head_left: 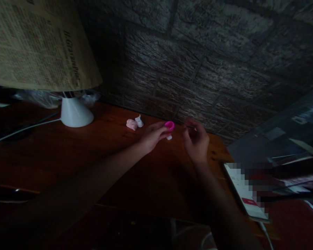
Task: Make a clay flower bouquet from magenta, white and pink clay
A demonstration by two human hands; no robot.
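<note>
My left hand (153, 136) reaches over a dark wooden table (80, 156) and pinches a small bright pink cap-like piece (169, 125) between thumb and fingertips. Just below that piece a tiny white object (169, 138) rests on the table. My right hand (197, 143) is raised beside it, fingers curled around something thin and small near the fingertips; what it is I cannot make out. Left of my hands lie a pale pink lump (131, 124) and a small white piece (139, 121), close to the wall.
A white lamp base (75, 113) with a newspaper-print shade (39, 45) and a white cable (23, 128) stands at the back left. A phone with a lit screen (246, 194) lies at the table's right edge. A dark brick wall (211, 59) backs the table.
</note>
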